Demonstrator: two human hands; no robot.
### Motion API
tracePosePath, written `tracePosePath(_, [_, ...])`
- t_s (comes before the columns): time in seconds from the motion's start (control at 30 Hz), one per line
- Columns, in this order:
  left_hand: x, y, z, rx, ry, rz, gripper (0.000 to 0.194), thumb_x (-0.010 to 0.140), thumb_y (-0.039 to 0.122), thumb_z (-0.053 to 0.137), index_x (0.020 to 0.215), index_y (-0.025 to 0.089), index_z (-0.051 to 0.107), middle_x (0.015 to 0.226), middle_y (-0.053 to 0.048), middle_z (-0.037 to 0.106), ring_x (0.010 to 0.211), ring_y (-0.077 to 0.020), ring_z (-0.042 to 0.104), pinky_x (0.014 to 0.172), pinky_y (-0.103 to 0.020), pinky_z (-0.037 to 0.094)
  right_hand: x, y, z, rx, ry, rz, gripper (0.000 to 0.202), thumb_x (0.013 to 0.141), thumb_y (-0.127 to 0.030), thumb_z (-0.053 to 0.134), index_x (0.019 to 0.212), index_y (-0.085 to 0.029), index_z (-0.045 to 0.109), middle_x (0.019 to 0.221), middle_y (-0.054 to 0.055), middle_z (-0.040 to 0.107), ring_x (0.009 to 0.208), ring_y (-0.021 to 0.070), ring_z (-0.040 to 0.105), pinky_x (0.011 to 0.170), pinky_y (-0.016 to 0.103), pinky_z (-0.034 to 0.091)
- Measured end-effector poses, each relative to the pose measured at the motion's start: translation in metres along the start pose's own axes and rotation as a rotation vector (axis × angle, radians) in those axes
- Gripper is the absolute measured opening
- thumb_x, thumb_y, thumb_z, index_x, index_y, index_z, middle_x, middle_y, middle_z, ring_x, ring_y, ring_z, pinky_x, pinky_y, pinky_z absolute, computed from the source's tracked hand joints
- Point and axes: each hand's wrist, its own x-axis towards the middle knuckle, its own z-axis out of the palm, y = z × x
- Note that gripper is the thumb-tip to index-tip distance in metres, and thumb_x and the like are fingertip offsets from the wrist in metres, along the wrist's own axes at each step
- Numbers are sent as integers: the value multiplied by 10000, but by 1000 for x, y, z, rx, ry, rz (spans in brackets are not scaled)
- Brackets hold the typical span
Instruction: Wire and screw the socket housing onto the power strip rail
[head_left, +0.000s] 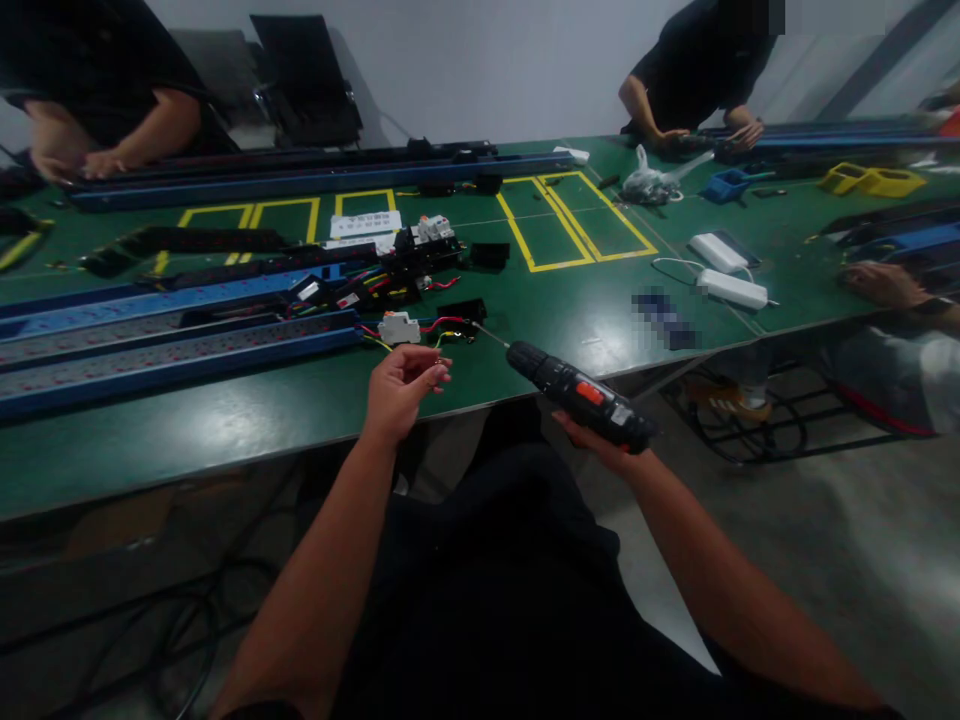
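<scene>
My right hand (600, 440) grips a black cordless drill (566, 388) with an orange switch. The drill's long thin bit points left, its tip close to a small black part (463, 312) on the table. Just left of that tip, my left hand (409, 388) is closed in a pinch; whatever its fingertips hold is too small to make out. Behind the left hand lies a white circuit breaker (399, 328) with red and yellow-green wires. These wires run from the end of a long blue metal channel (187, 358). A second blue channel (180, 298) with bundled wires lies behind it.
The green table (300, 400) bears yellow tape outlines (559, 262), a black block (490, 256), white adapters (731, 288), a plastic bag (651, 184), a blue bin (726, 184) and yellow bins (870, 180). Co-workers' hands (105, 162) work across the table; another hand (885, 284) is at right.
</scene>
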Motion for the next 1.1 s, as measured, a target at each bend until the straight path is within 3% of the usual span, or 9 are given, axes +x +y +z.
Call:
tracePosePath(0.1, [-6,10,-5,-71,21,26,429,766,455,1110,1006,203,859,983,-67,894,787,-182,847,659,-266,687,-5,-22,-4,61,-151,56,375,932,-633,898,951,-273,794,819,30,732,801,225,716,717,356,656])
tracePosePath(0.27, [-18,29,-7,-105,8,88,406,731,453,1142,939,208,894,936,-60,862,795,-193,840,646,-274,708,-10,-46,-7,198,-250,171,421,938,-661,899,926,-249,813,811,25,747,738,177,702,695,323,648])
tracePosePath(0.5, [-28,38,-15,-111,114,168,400,766,467,1136,975,216,904,944,-41,832,783,-167,829,647,-256,717,-16,-59,-17,249,-258,195,399,930,-629,928,953,-248,813,810,13,739,741,164,706,718,319,636])
tracePosePath(0.83, [-35,35,-20,-81,69,205,329,784,446,1129,935,235,927,908,-37,798,777,-172,806,659,-283,717,-20,-70,-13,169,-308,218,443,925,-657,924,879,-243,774,781,17,724,714,165,685,686,310,624])
tracePosePath(1.1, [-39,58,-32,175,-32,296,274,850,465,1079,898,245,923,892,-70,841,860,-219,814,790,-337,689,-17,-70,-26,161,-337,212,396,889,-627,973,916,-258,832,813,27,781,744,184,737,664,297,652])
